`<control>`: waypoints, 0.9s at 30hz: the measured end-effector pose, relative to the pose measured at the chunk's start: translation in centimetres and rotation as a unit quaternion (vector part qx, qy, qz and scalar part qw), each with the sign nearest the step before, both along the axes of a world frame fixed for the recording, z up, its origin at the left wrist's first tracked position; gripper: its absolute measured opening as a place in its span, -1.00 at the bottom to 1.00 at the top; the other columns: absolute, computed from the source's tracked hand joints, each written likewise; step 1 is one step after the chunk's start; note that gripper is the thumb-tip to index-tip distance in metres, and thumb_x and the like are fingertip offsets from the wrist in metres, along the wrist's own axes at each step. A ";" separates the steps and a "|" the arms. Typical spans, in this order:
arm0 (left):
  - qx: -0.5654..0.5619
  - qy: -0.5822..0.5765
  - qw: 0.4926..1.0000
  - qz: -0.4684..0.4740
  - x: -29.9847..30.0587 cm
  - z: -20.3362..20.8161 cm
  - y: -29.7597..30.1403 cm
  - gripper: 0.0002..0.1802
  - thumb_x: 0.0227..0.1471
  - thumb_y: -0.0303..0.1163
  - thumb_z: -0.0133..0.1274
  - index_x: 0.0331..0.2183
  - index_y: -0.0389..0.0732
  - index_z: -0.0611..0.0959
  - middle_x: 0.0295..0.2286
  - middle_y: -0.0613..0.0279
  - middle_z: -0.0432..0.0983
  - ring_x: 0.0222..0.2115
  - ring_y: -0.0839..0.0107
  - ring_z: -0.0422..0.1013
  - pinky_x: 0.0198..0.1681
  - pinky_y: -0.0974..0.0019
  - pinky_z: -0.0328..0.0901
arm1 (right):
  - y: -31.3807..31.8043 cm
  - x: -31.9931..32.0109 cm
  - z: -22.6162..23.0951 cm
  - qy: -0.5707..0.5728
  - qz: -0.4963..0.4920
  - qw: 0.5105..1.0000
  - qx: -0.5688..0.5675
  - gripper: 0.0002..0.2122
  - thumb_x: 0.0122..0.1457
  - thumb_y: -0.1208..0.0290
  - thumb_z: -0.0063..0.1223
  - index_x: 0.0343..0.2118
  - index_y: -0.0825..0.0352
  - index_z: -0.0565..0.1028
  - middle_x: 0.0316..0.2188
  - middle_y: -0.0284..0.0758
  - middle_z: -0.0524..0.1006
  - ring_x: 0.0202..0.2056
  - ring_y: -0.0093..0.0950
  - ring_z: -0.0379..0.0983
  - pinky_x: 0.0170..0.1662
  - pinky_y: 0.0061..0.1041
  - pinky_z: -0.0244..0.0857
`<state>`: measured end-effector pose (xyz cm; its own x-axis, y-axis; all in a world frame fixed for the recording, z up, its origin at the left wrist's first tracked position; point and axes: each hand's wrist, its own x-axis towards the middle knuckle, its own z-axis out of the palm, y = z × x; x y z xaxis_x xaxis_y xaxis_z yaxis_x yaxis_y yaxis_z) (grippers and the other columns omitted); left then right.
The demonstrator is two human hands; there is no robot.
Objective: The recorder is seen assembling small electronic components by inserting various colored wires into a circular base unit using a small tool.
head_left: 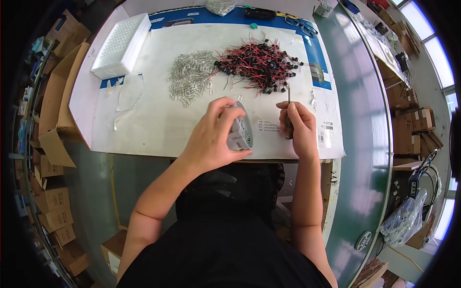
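Note:
My left hand (211, 132) is wrapped round a small grey-white tub (249, 126), which is tilted on its side near the table's front edge. Small pieces show inside the tub, too small to name. In my right hand (303, 127) a screwdriver (289, 91) is gripped by its dark handle, the thin shaft pointing away from me; its tip is too fine to make out. Beyond my hands lies a heap of small clear and silvery U-shaped pieces (187, 79). Right of that heap is a tangled pile of black round components with red and black wires (261, 62).
A white block-like tray with rows of small cells (124, 43) stands at the table's far left. Along the back edge are a clear bag (221, 6), a dark case (259, 13) and glasses (301, 24). Cardboard boxes (57, 197) line the floor at left.

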<state>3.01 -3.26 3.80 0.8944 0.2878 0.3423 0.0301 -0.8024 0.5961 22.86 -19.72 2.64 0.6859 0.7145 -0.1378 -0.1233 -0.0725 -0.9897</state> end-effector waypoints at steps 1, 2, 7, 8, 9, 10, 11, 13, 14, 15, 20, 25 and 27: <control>-0.045 -0.038 0.998 0.035 -0.8 -1.8 -0.3 -0.04 -0.25 -0.16 0.60 0.14 -0.17 0.48 0.12 0.01 0.31 0.00 0.08 0.49 0.04 0.06 0.45 | -0.2 -0.3 0.6 0.002 0.005 1.000 -0.003 -0.68 0.53 0.23 -0.06 -0.13 0.37 0.64 -0.46 -0.46 0.51 -0.52 -0.66 0.37 -0.44 -0.64 0.23; -0.089 -0.076 0.991 0.070 -1.5 -3.1 -0.3 -0.06 -0.26 -0.22 0.61 0.14 -0.16 0.48 0.15 0.01 0.28 0.00 0.10 0.49 0.04 0.08 0.45 | -0.3 -0.6 1.1 -0.066 0.028 0.997 -0.041 -0.70 0.50 0.23 0.00 -0.14 0.37 0.66 -0.47 -0.43 0.52 -0.51 -0.62 0.40 -0.43 -0.59 0.26; -0.098 -0.079 0.991 0.046 -3.2 -3.6 1.0 0.06 -0.26 -0.24 0.60 0.24 -0.22 0.41 0.13 -0.05 0.35 -0.04 0.07 0.49 0.12 0.00 0.40 | 0.5 -2.3 4.9 -0.314 0.135 0.930 -0.137 -0.79 0.38 0.29 0.17 -0.20 0.35 0.69 -0.49 -0.28 0.56 -0.48 -0.39 0.50 -0.37 -0.38 0.35; -0.137 -0.062 0.988 0.030 -3.3 -3.7 1.7 0.09 -0.27 -0.19 0.60 0.26 -0.23 0.41 0.09 -0.04 0.40 -0.06 0.07 0.49 0.12 0.02 0.40 | 0.8 -2.7 5.3 -0.371 0.162 0.903 -0.143 -0.81 0.35 0.32 0.19 -0.22 0.35 0.68 -0.49 -0.23 0.57 -0.48 -0.31 0.51 -0.36 -0.33 0.37; -0.175 -0.046 0.983 0.014 -3.3 -3.8 2.4 0.13 -0.28 -0.15 0.61 0.28 -0.23 0.41 0.04 -0.03 0.46 -0.07 0.07 0.49 0.11 0.03 0.39 | 1.0 -3.1 5.4 -0.369 0.165 0.903 -0.146 -0.81 0.35 0.32 0.19 -0.22 0.35 0.68 -0.49 -0.23 0.57 -0.48 -0.31 0.51 -0.36 -0.33 0.37; -0.214 -0.030 0.976 -0.003 -3.5 -3.9 2.9 0.17 -0.29 -0.10 0.61 0.31 -0.23 0.41 0.00 -0.03 0.51 -0.09 0.07 0.49 0.10 0.04 0.39 | 1.2 -3.6 5.5 -0.391 0.188 0.887 -0.161 -0.82 0.33 0.32 0.20 -0.26 0.34 0.67 -0.49 -0.20 0.58 -0.47 -0.24 0.52 -0.36 -0.28 0.37; -0.217 -0.030 0.976 0.000 -3.4 -3.6 3.1 0.17 -0.29 -0.10 0.61 0.31 -0.23 0.41 0.00 -0.03 0.51 -0.09 0.07 0.49 0.10 0.04 0.39 | 1.4 -3.9 5.6 -0.413 0.212 0.868 -0.174 -0.83 0.31 0.33 0.20 -0.29 0.34 0.66 -0.49 -0.17 0.58 -0.47 -0.17 0.52 -0.36 -0.24 0.38; -0.145 -0.004 0.989 0.012 -2.9 -2.8 3.0 0.19 -0.31 -0.01 0.60 0.31 -0.24 0.45 -0.16 0.02 0.58 -0.14 0.08 0.50 0.05 0.06 0.40 | 1.6 -4.5 5.7 -0.435 0.236 0.848 -0.192 -0.84 0.29 0.34 0.20 -0.33 0.33 0.64 -0.49 -0.13 0.59 -0.46 -0.10 0.52 -0.36 -0.19 0.38; -0.108 0.008 0.994 0.015 -2.6 -2.8 2.9 0.20 -0.32 0.03 0.60 0.30 -0.25 0.47 -0.24 0.05 0.61 -0.17 0.09 0.50 0.02 0.06 0.40 | 1.8 -4.8 5.7 -0.453 0.235 0.832 -0.217 -0.83 0.29 0.33 0.20 -0.36 0.33 0.62 -0.50 -0.14 0.59 -0.47 -0.08 0.53 -0.37 -0.17 0.38; -0.112 0.008 0.994 0.013 -2.5 -3.0 2.7 0.20 -0.32 0.03 0.60 0.30 -0.25 0.47 -0.24 0.05 0.61 -0.17 0.09 0.50 0.02 0.06 0.40 | 2.0 -5.1 5.6 -0.471 0.235 0.816 -0.241 -0.81 0.29 0.31 0.19 -0.39 0.32 0.60 -0.50 -0.15 0.59 -0.47 -0.06 0.53 -0.38 -0.14 0.38; -0.084 -0.029 0.995 0.042 -2.2 -3.7 2.4 0.17 -0.33 0.12 0.57 0.26 -0.24 0.53 -0.33 0.14 0.63 -0.25 0.15 0.53 -0.04 0.10 0.40 | 2.5 -5.5 4.9 -0.520 0.222 0.778 -0.274 -0.77 0.29 0.27 0.19 -0.44 0.29 0.56 -0.54 -0.17 0.57 -0.51 -0.04 0.52 -0.43 -0.09 0.37; -0.078 -0.027 0.996 0.042 -2.2 -3.9 2.5 0.19 -0.34 0.15 0.56 0.27 -0.24 0.53 -0.33 0.17 0.63 -0.27 0.18 0.53 -0.05 0.10 0.40 | 3.1 -5.8 4.6 -0.521 0.226 0.778 -0.269 -0.78 0.29 0.27 0.19 -0.44 0.28 0.56 -0.55 -0.18 0.56 -0.52 -0.05 0.53 -0.44 -0.09 0.38; -0.078 -0.026 0.996 0.041 -2.2 -3.9 2.6 0.20 -0.34 0.16 0.56 0.27 -0.24 0.53 -0.33 0.17 0.63 -0.27 0.18 0.53 -0.05 0.11 0.40 | 3.0 -5.9 4.5 -0.532 0.214 0.775 -0.265 -0.77 0.29 0.27 0.20 -0.45 0.28 0.56 -0.56 -0.19 0.55 -0.53 -0.06 0.53 -0.45 -0.10 0.38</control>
